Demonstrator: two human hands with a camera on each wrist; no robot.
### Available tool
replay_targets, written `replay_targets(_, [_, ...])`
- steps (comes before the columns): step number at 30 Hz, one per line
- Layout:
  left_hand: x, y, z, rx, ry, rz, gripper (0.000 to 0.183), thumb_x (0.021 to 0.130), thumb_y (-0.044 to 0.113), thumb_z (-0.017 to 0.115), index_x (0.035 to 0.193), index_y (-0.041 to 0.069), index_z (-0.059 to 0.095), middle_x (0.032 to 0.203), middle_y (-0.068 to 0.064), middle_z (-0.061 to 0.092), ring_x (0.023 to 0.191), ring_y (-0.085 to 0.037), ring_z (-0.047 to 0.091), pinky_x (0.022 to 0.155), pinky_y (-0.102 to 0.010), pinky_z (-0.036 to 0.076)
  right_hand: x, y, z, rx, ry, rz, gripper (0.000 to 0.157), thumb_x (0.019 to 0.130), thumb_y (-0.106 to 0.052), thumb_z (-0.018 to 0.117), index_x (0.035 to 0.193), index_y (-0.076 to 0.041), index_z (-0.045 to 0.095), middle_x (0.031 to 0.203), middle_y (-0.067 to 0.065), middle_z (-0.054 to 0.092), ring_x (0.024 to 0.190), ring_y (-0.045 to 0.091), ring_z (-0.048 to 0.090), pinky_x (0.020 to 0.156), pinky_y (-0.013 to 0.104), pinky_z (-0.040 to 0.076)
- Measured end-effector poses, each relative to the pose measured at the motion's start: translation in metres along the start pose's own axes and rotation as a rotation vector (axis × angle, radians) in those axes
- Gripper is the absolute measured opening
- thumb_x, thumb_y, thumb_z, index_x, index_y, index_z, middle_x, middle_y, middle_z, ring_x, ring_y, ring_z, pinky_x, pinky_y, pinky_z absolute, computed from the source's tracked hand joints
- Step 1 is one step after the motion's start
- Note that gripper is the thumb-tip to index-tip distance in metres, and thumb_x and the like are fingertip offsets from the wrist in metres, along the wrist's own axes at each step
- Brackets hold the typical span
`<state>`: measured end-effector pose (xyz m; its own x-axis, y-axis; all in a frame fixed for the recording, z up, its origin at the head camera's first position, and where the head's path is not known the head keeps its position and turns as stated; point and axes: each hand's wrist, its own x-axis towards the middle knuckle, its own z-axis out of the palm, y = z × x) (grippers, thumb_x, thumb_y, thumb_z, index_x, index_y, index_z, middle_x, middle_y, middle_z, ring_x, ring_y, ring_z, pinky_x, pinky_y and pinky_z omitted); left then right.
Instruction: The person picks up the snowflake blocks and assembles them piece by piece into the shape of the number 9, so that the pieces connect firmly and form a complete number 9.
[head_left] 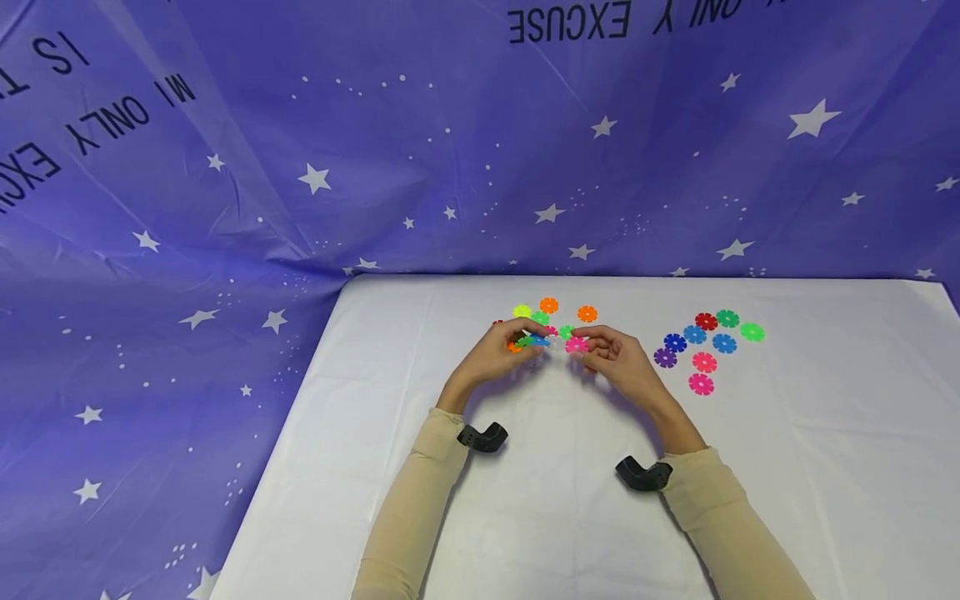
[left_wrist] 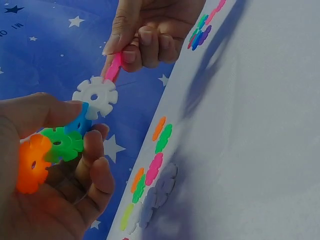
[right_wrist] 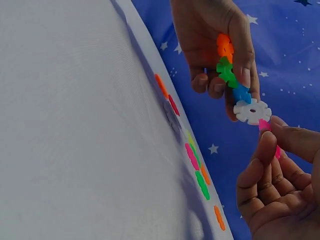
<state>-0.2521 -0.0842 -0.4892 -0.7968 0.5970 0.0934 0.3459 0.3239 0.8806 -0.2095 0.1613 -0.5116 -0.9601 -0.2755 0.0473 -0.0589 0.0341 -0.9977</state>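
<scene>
- At three o'clock from your hands, a cluster of discs (head_left: pixel 718 342) lies on the white table (head_left: pixel 562 517); straight ahead at twelve, loose discs (head_left: pixel 549 300), partly screened by your fingers.
- Left hand (head_left: pixel 498 352): curled, thumb and fingers pinching the blue disc (left_wrist: pixel 84 111), linked to green disc (left_wrist: pixel 67 150) and orange disc (left_wrist: pixel 33 152).
- Right hand (head_left: pixel 617 358): fingertips nearly together, pinching the pink disc (head_left: pixel 577 347) against the white disc (left_wrist: pixel 105 93).
- Count: five between hands, eight beyond, nine clustered.
</scene>
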Motion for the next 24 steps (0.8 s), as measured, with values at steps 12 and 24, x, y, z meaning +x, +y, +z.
replay_targets(12, [0.002,0.003,0.010,-0.027,0.035,0.009,0.022,0.094,0.014,0.067,0.113,0.005,0.067,0.107,-0.008,0.067,0.086,-0.019,0.057,0.078,-0.024,0.047,0.001,-0.002,0.007,-0.004,0.035,0.041,0.042,0.091,-0.013,0.070,0.126,0.006,0.059,0.085,0.009,0.064,0.070,0.022,0.068,0.068,0.025,0.056])
replay_targets(24, [0.004,0.004,0.019,-0.125,0.057,-0.029,0.013,0.095,0.015,0.065,0.091,0.003,0.065,0.089,-0.007,0.061,0.072,-0.014,0.049,0.066,-0.023,0.042,0.001,-0.003,0.019,0.031,0.053,-0.002,0.038,0.090,-0.006,0.069,0.124,0.010,0.060,0.089,0.021,0.068,0.070,0.022,0.072,0.068,0.026,0.058])
